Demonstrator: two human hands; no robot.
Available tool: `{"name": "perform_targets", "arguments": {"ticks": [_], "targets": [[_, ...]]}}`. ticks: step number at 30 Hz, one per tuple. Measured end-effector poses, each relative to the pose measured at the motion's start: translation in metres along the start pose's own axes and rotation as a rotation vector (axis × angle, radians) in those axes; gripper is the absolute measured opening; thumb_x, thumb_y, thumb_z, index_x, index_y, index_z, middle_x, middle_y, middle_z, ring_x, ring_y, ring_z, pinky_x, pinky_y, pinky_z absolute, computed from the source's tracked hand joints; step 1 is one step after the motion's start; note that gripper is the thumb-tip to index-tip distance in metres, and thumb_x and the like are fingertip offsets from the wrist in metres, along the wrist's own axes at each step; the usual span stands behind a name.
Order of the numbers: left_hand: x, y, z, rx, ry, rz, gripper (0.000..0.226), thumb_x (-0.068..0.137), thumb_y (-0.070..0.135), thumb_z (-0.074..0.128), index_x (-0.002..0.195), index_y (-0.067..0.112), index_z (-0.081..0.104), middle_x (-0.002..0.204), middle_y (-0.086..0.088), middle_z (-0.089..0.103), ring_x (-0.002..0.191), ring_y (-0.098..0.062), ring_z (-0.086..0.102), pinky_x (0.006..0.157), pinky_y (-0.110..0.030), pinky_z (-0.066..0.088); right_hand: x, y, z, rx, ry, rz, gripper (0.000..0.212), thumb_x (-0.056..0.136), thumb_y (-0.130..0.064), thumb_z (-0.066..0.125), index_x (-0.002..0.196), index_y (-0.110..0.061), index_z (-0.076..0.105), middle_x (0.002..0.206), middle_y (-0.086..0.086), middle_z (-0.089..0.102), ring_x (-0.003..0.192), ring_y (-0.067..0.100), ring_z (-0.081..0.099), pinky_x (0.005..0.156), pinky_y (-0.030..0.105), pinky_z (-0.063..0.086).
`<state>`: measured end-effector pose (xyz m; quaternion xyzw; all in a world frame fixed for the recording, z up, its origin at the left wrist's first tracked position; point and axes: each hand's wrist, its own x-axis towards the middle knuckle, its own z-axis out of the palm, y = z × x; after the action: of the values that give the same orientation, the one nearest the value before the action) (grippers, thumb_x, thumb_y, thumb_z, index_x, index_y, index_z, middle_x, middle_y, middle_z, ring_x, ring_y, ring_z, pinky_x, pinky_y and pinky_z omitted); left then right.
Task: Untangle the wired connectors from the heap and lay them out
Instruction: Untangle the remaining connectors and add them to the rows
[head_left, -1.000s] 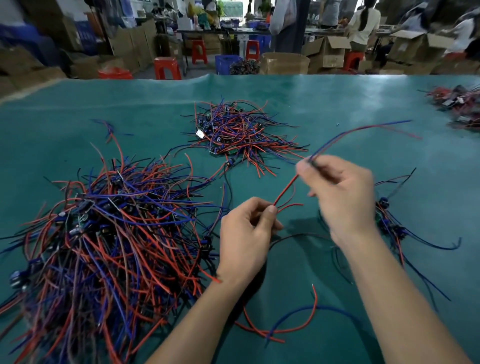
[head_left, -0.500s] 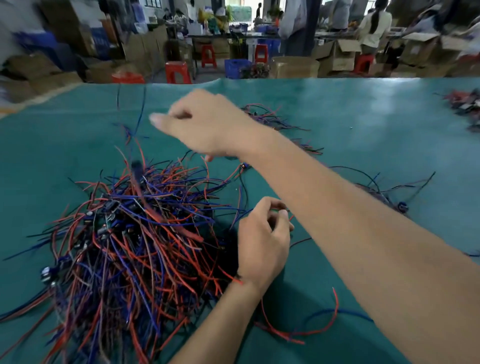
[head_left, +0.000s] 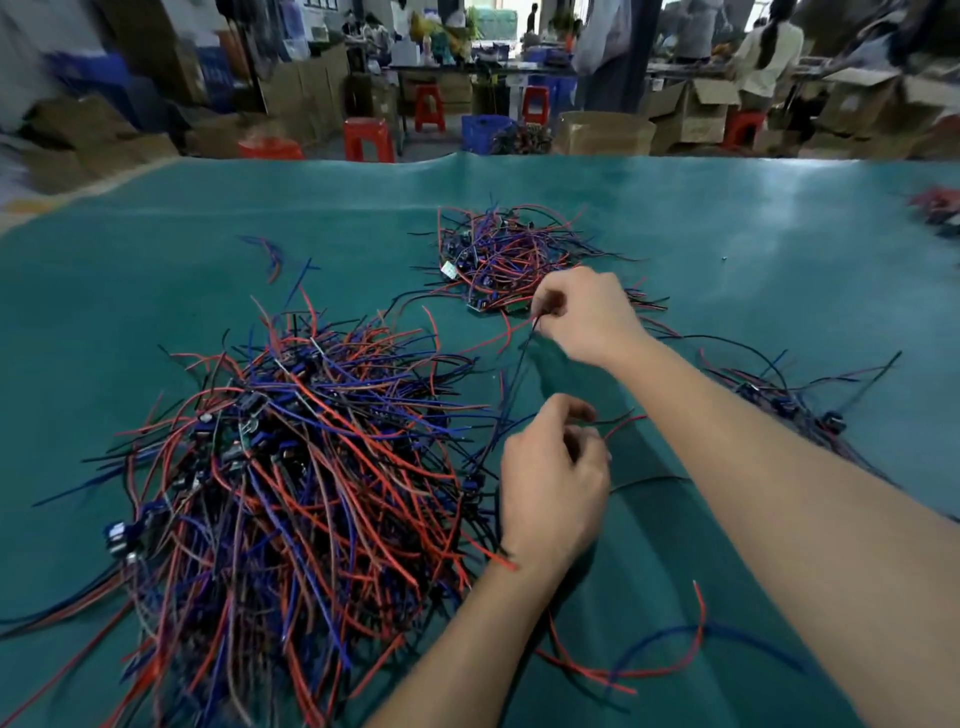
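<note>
Change: since half a second ago the right hand has drawn back from its reach over the big heap and now sits just beyond the left hand; the left hand has hardly shifted.
Wire in hand: a thin dark wire runs taut between the two hands — its upper end at the right fingers, its lower end at the left.
Right hand: fingers curled, pinching the top of that wire, just in front of the far pile.
Left hand: fingers curled round wire ends, red and dark tips sticking out to its right; exactly what it holds is hidden by the fingers.
Big heap: tangled red, blue and black wires with small dark parts, directly left of the left hand, touching its wrist.
Far pile: smaller tangle just beyond the right hand.
Laid-out group: a few wired pieces on the far side of the right forearm.
Loose wires: red and blue strands between the two forearms, nearer than the left hand.
Table: teal cover under everything.
Background: cardboard boxes and red stools — blurred.
</note>
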<state>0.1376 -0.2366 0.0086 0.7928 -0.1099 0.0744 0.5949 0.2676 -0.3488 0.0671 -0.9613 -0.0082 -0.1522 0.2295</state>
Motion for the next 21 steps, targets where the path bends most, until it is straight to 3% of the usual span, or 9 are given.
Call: {"name": "perform_targets", "arguments": {"ticks": [4, 8, 10, 13, 17, 21], "targets": [[0.000, -0.001, 0.002, -0.021, 0.008, 0.008, 0.017, 0.085, 0.012, 0.051, 0.094, 0.019, 0.064, 0.070, 0.006, 0.073, 0.072, -0.009, 0.068, 0.076, -0.035, 0.055, -0.043, 0.010, -0.035, 0.655, 0.297, 0.112, 0.024, 0.082, 0.000, 0.078, 0.080, -0.023, 0.072, 0.080, -0.001, 0.072, 0.076, 0.010, 0.070, 0.080, 0.030, 0.056], [0.001, -0.003, 0.003, -0.078, 0.048, 0.033, 0.018, 0.101, 0.023, 0.048, 0.096, 0.018, 0.064, 0.070, 0.005, 0.073, 0.071, -0.014, 0.068, 0.076, -0.041, 0.055, -0.103, 0.005, -0.052, 1.172, 0.284, 0.108, 0.024, 0.072, 0.003, 0.082, 0.077, -0.020, 0.076, 0.081, -0.001, 0.073, 0.086, 0.019, 0.069, 0.089, 0.033, 0.059], [0.001, -0.001, 0.002, -0.184, 0.058, -0.005, 0.036, 0.102, 0.038, 0.042, 0.090, 0.015, 0.067, 0.068, 0.001, 0.073, 0.066, -0.018, 0.067, 0.068, -0.040, 0.055, -0.128, 0.003, -0.044, 1.185, 0.198, 0.115, 0.032, 0.070, 0.012, 0.081, 0.075, -0.019, 0.077, 0.083, 0.000, 0.075, 0.086, 0.018, 0.071, 0.085, 0.030, 0.059], [0.002, 0.002, 0.000, -0.341, 0.043, -0.041, 0.050, 0.100, 0.042, 0.045, 0.072, 0.007, 0.067, 0.061, 0.005, 0.066, 0.055, -0.007, 0.054, 0.055, -0.026, 0.042, -0.143, 0.002, -0.024, 1.076, 0.129, 0.139, 0.041, 0.072, 0.026, 0.071, 0.074, -0.015, 0.075, 0.084, -0.001, 0.076, 0.082, 0.016, 0.074, 0.078, 0.027, 0.058], [0.002, 0.000, -0.001, -0.361, -0.007, -0.035, 0.024, 0.100, 0.014, 0.058, 0.080, 0.009, 0.071, 0.066, 0.006, 0.070, 0.060, 0.002, 0.058, 0.058, -0.015, 0.044, -0.139, 0.007, -0.020, 1.076, 0.123, 0.175, 0.042, 0.072, 0.028, 0.065, 0.071, -0.013, 0.077, 0.098, -0.001, 0.074, 0.084, 0.012, 0.074, 0.078, 0.021, 0.056], [0.003, -0.001, 0.001, -0.410, -0.013, -0.102, 0.011, 0.095, 0.006, 0.062, 0.093, 0.011, 0.072, 0.083, -0.007, 0.077, 0.074, -0.011, 0.070, 0.073, -0.027, 0.057, -0.137, 0.014, -0.020, 1.122, 0.096, 0.207, 0.035, 0.072, 0.021, 0.065, 0.067, -0.010, 0.080, 0.094, -0.001, 0.076, 0.089, 0.012, 0.074, 0.077, 0.021, 0.054]]}}
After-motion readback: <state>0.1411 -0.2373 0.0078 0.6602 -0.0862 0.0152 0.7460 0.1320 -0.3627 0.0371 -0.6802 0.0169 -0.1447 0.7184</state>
